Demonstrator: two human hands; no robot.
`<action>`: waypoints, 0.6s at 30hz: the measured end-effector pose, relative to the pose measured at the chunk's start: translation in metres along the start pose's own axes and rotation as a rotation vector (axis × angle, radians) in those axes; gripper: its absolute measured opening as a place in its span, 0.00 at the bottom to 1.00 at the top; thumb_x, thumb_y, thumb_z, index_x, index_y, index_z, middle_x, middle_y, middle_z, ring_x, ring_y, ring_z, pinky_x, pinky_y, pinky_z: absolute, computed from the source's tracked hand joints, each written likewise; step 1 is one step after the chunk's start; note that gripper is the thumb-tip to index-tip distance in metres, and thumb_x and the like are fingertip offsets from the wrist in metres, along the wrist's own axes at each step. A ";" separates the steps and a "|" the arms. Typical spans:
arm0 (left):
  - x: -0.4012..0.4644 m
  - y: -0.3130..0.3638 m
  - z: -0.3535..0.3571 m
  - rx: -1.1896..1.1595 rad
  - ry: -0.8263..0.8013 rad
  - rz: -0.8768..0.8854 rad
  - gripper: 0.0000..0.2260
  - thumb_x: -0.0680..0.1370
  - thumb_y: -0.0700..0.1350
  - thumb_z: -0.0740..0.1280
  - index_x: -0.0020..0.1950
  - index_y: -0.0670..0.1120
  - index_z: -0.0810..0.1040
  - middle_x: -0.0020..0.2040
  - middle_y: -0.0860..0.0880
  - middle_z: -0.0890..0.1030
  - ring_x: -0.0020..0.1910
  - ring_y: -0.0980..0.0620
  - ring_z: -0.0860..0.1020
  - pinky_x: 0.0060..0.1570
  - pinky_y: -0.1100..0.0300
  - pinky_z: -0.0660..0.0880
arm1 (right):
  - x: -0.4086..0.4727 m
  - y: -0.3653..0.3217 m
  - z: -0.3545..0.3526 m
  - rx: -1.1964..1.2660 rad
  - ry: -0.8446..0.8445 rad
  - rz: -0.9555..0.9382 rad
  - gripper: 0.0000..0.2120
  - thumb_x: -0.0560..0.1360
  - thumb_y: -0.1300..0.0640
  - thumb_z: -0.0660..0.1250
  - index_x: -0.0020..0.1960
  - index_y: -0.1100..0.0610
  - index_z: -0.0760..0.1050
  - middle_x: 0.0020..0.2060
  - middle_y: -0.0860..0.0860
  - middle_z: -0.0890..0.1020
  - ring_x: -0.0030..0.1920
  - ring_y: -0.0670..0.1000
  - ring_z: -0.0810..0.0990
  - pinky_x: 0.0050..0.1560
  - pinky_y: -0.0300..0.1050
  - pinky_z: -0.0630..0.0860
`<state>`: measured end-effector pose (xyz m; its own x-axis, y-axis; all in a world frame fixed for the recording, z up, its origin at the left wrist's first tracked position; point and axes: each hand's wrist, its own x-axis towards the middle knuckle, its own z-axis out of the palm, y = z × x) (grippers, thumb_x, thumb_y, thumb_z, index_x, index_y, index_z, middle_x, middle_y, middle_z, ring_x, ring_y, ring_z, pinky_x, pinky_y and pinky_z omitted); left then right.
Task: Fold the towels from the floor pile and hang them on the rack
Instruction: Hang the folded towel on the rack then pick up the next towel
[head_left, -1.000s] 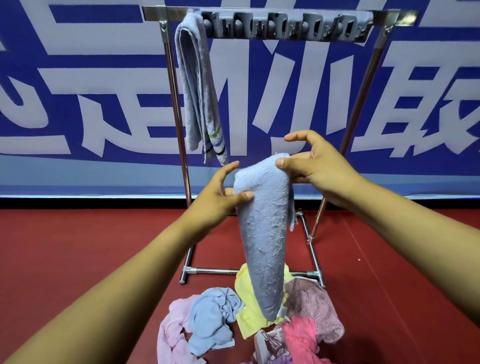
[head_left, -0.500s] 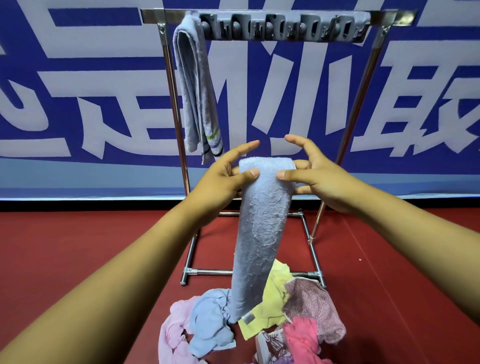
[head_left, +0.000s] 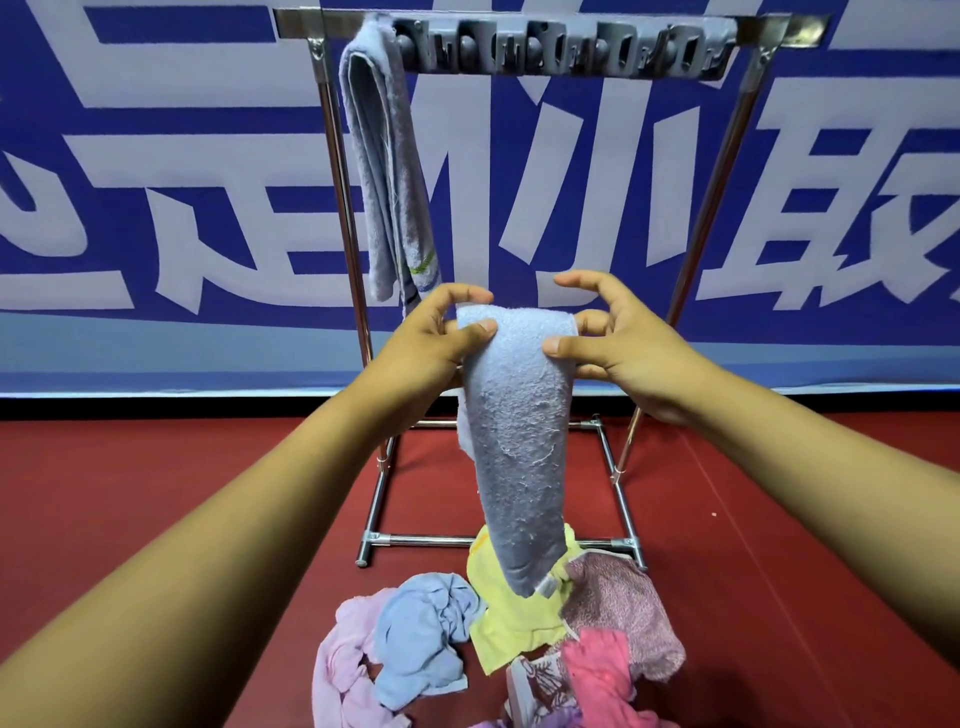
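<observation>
Pale blue terry towel (head_left: 514, 441), folded lengthwise into a narrow strip, hangs from my hands in front of the chrome rack (head_left: 332, 171), its lower tip just above the floor pile of crumpled towels (head_left: 498, 644). Judged light, limp, slightly grippy from the loops; no stiffness, so it sags and tapers below the held edge. It should slide little on a bar. Best hold: the two top corners of the folded edge, keeping the layers pinched together so the fold does not open.

Left hand (head_left: 431, 348): thumb on the near face, fingers curled behind the top left corner, pinching it. Right hand (head_left: 618, 348): thumb tip presses the near face at the right corner; the index finger is raised off, and the other fingers curl behind the edge. The contact looks like a light pinch.

One grey-blue folded towel (head_left: 387, 171) already hangs at the left end of the top bar, beside a grey clip strip (head_left: 561, 49).
</observation>
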<state>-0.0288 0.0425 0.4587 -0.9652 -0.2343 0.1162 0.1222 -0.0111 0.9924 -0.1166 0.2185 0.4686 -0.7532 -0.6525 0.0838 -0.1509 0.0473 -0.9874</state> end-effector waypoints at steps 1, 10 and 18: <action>0.000 0.000 0.000 -0.011 -0.002 0.002 0.08 0.80 0.37 0.64 0.55 0.49 0.71 0.35 0.54 0.81 0.35 0.57 0.80 0.35 0.63 0.77 | 0.001 0.001 0.000 0.016 0.019 -0.002 0.26 0.72 0.68 0.70 0.64 0.48 0.68 0.34 0.48 0.79 0.42 0.50 0.80 0.51 0.47 0.79; -0.008 -0.003 0.002 0.044 0.007 -0.008 0.25 0.74 0.35 0.71 0.62 0.52 0.63 0.48 0.37 0.82 0.42 0.50 0.81 0.38 0.59 0.78 | 0.001 0.000 -0.001 0.064 0.103 -0.050 0.16 0.72 0.67 0.70 0.54 0.50 0.72 0.32 0.53 0.73 0.36 0.49 0.77 0.44 0.44 0.77; -0.010 -0.009 0.005 0.131 0.029 -0.001 0.24 0.75 0.35 0.70 0.67 0.50 0.69 0.41 0.45 0.85 0.43 0.52 0.83 0.46 0.59 0.80 | 0.000 0.000 -0.003 0.059 0.144 -0.035 0.13 0.69 0.66 0.73 0.47 0.55 0.73 0.29 0.53 0.71 0.30 0.49 0.74 0.38 0.47 0.75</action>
<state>-0.0217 0.0502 0.4488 -0.9579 -0.2625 0.1161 0.0883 0.1154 0.9894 -0.1183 0.2208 0.4687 -0.8329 -0.5373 0.1324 -0.1437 -0.0211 -0.9894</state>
